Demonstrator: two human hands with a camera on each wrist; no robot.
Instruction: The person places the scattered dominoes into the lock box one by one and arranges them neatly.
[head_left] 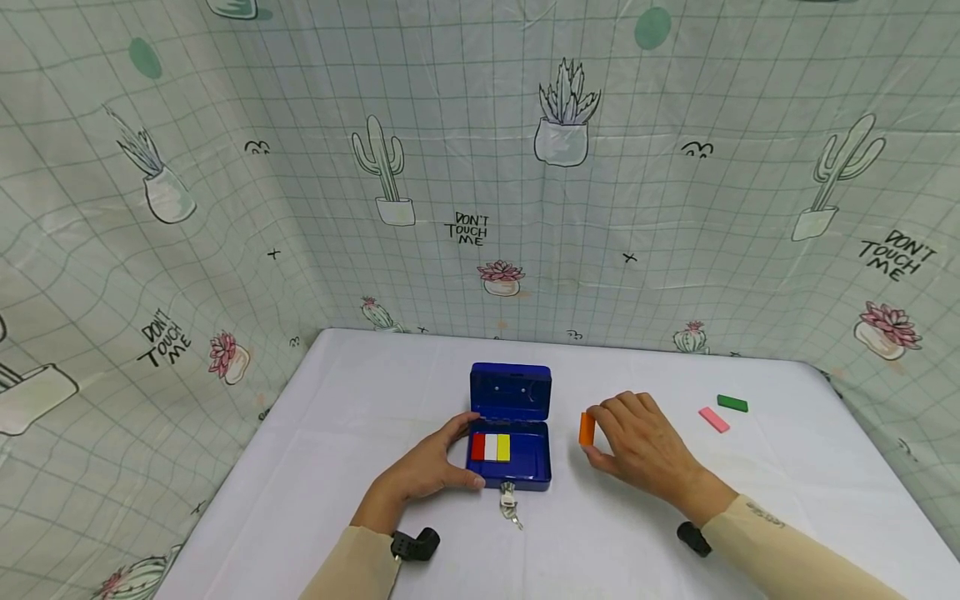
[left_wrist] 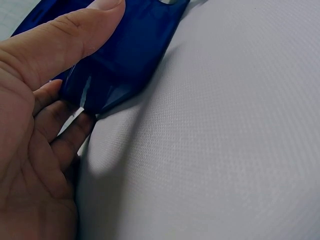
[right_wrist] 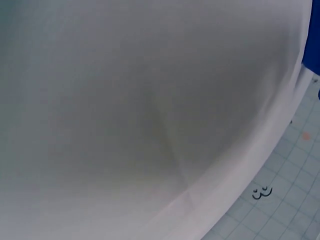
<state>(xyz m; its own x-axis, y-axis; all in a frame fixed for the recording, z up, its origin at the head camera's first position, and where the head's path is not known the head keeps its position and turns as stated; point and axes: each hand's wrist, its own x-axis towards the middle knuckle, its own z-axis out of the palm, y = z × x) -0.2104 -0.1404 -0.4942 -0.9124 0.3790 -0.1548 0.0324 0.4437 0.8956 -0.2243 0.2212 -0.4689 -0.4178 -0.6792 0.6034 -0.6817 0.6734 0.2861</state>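
Observation:
A blue metal cash box stands on the table with its lid raised. Inside it, a red block, a white block and a yellow block lie side by side at the left. My left hand holds the box's left side, thumb at the front corner and fingers toward the back; the left wrist view shows the thumb over the blue wall. To the right of the box, my right hand pinches an upright orange block between thumb and fingers.
Farther right lie a pink block and a green block. Keys hang from the lock at the box's front. White cloth covers the table, and a patterned curtain rises behind it.

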